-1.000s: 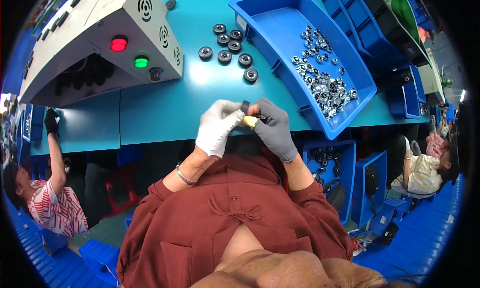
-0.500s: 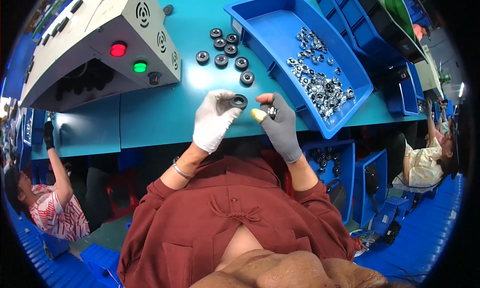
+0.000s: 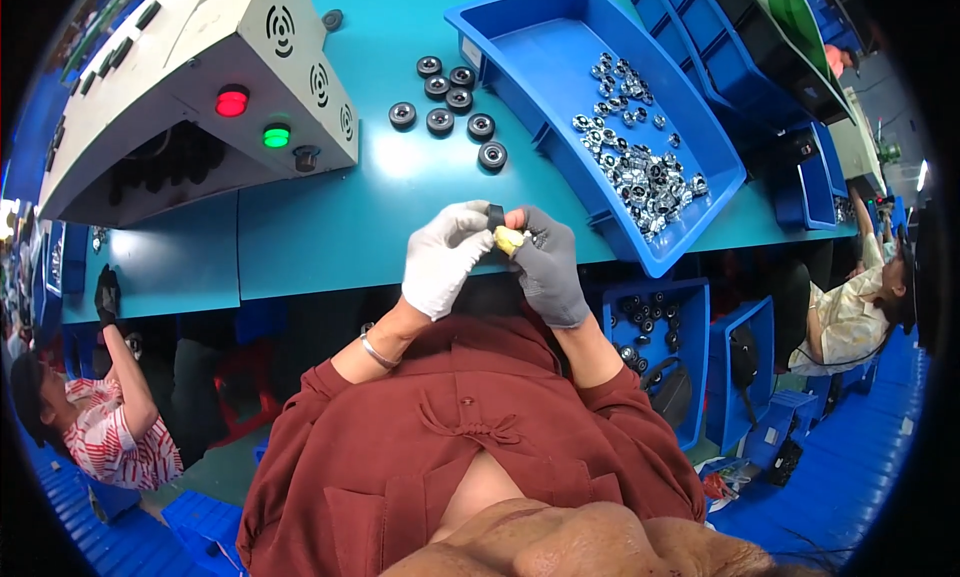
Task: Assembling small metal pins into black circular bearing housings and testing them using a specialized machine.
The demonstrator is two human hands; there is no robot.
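Observation:
In front of my chest, my left hand (image 3: pixel 440 259), in a white glove, pinches a small black tyre (image 3: pixel 496 216) turned edge-on. My right hand (image 3: pixel 552 267) wears a grey glove with bare fingertips and yellow wrapping on the thumb. It is closed around shiny chrome wheel hubs (image 3: pixel 538 239), mostly hidden by the fingers, and its fingertips press against the tyre's right side. Whether a hub sits inside the tyre cannot be seen. Farther off on the teal table (image 3: pixel 390 212), several tyres with chrome centres (image 3: pixel 440 122) lie in a loose group.
A large blue tray (image 3: pixel 600 202) with many chrome hubs stands to the right. At the left is a white machine (image 3: pixel 215 37) with red and green lamps. Below the table edge, a blue bin (image 3: pixel 690 377) contains black wheels. Other people sit at both sides.
My hands have come together; my right hand moved left against the tyre. The tyre has turned from showing its open face to edge-on. The co-worker's gloved hand at left moved slightly lower.

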